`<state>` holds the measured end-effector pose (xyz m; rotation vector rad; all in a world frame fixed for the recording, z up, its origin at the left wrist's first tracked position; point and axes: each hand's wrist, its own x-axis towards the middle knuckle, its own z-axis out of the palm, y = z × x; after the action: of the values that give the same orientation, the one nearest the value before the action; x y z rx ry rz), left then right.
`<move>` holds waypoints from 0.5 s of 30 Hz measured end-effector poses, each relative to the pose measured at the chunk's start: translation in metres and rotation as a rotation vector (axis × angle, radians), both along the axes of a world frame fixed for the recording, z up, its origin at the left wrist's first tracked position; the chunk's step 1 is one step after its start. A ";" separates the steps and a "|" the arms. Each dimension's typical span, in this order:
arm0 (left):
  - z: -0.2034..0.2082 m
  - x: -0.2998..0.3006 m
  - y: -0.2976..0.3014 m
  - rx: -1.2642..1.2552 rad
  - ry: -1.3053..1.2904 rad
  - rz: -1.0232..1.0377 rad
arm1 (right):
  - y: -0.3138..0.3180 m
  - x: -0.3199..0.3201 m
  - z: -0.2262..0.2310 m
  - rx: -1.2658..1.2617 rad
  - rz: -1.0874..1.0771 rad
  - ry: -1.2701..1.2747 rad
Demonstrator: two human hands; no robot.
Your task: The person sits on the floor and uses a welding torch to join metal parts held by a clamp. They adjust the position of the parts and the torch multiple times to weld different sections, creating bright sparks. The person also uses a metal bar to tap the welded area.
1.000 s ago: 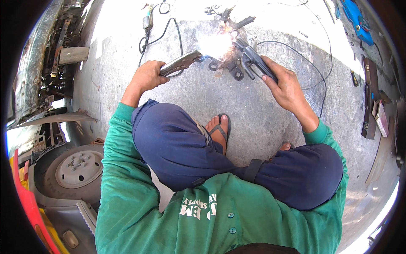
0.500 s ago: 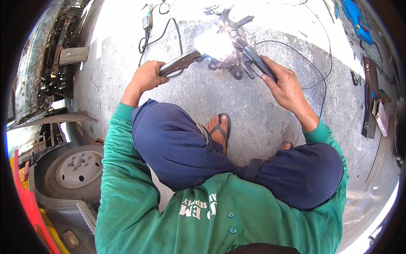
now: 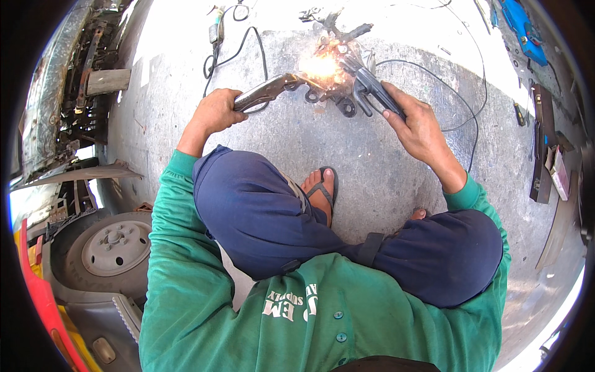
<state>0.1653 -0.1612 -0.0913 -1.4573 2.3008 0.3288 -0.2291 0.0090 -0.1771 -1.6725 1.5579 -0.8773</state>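
My left hand (image 3: 217, 113) is closed around the handle end of worn metal pliers (image 3: 263, 93), which look like locking pliers. Their jaw end reaches to a dark metal part (image 3: 339, 102) with ring-shaped ends on the concrete. My right hand (image 3: 416, 121) grips a black welding electrode holder (image 3: 379, 92), thumb along its handle. Between the two tools an orange-white glow with sparks (image 3: 325, 67) burns at the metal part and hides the spot where they meet it. A dark rod-like arm (image 3: 356, 32) of the part sticks out beyond the glow.
Black cables (image 3: 462, 102) run over the floor on the right, and a corded tool (image 3: 215, 32) lies at the far left. A wheel (image 3: 114, 245) and vehicle parts stand left. A blue case (image 3: 524, 31) and a brown metal channel (image 3: 542, 142) lie right. My sandalled foot (image 3: 320, 193) is near.
The large white-blue arc glare has shrunk to a smaller orange glow with sparks, so more of the metal part shows. Both hands and their tools stay nearly in place.
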 end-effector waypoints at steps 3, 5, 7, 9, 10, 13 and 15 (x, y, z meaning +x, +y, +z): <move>0.001 -0.002 0.000 -0.003 -0.001 -0.002 | 0.000 0.000 -0.002 -0.013 -0.002 -0.008; 0.002 -0.003 0.000 -0.001 -0.001 -0.001 | 0.000 0.000 -0.001 -0.032 -0.001 -0.003; 0.003 -0.002 0.000 0.002 -0.002 -0.007 | -0.001 0.001 0.000 -0.020 0.001 -0.012; 0.007 -0.010 -0.001 0.041 -0.073 0.066 | -0.001 0.000 -0.001 -0.011 -0.002 -0.013; 0.007 -0.013 -0.002 0.060 -0.109 0.103 | -0.001 0.000 -0.002 -0.009 -0.005 -0.013; 0.008 -0.011 -0.001 0.033 -0.104 0.063 | -0.002 0.000 -0.001 0.001 -0.003 -0.015; 0.009 -0.011 -0.001 0.037 -0.096 0.069 | -0.002 0.000 -0.001 -0.011 0.000 -0.010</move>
<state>0.1539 -0.1626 -0.0823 -1.5032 2.1616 0.3123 -0.2295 0.0068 -0.1780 -1.6728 1.5491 -0.8950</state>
